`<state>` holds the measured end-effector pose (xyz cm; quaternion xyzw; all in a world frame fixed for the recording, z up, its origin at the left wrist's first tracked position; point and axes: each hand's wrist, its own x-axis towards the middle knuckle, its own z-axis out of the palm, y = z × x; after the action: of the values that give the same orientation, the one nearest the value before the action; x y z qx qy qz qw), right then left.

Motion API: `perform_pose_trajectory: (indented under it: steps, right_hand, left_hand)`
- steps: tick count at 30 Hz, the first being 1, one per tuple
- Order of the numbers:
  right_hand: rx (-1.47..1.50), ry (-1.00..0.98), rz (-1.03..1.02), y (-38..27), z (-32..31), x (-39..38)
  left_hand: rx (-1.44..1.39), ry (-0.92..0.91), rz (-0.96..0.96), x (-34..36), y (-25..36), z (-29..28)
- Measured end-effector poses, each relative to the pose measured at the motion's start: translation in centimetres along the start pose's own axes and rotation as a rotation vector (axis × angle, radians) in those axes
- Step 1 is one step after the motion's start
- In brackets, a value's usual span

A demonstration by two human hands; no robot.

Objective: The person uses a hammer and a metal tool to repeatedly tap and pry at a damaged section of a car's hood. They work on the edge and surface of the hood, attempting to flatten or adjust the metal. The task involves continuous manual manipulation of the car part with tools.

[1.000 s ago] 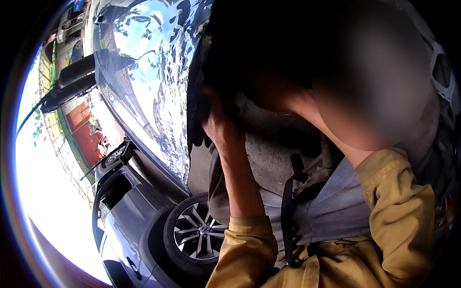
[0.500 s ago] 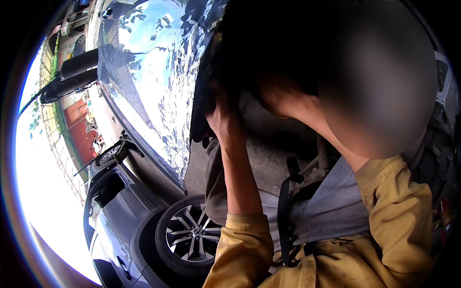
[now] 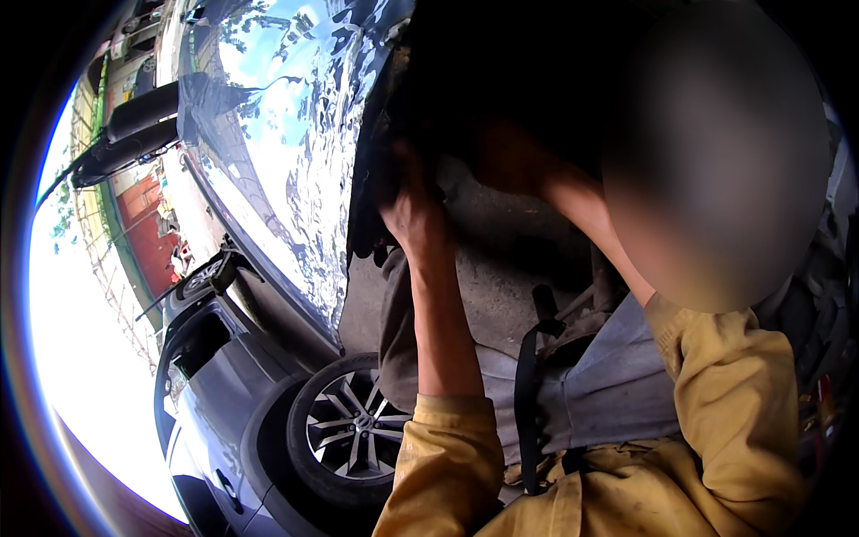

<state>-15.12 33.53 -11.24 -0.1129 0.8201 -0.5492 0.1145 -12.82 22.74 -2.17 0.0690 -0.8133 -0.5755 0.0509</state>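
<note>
My left hand is raised against the dark, ragged edge of a glossy, mirror-like panel. Part of it catches the light, but the fingertips are lost in black shadow. My right hand reaches into the same deep shadow, to the right of the left one. Its fingers are hidden, and whatever either hand touches in there cannot be made out. Rippled reflections of sky and branches cover the panel.
A grey car with a spoked wheel stands at the lower left. Long black padded parts stick out beyond the panel. My legs in grey trousers and a black strap lie below my arms. A large blurred patch covers the upper right.
My right hand has moved up and slightly left, deeper into the shadow. The left hand stays by the panel edge. The whole view has shifted a little.
</note>
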Motion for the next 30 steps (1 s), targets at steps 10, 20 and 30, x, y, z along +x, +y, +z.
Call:
perform_pose_trajectory:
  steps: [10,20,30]
  right_hand:
    - [-0.044,-0.153,0.330,-7.4,-5.9,-5.4]
    - [-0.173,0.126,-0.015,-1.4,0.9,-3.5]
    - [-0.086,0.054,-0.034,-1.1,1.2,-2.4]
  left_hand:
    - [-0.100,0.024,-0.315,-0.5,3.2,0.2]
    - [-0.062,0.010,0.045,-0.4,-0.4,-1.4]
    - [0.273,-0.021,0.361,-0.4,-0.9,-1.5]
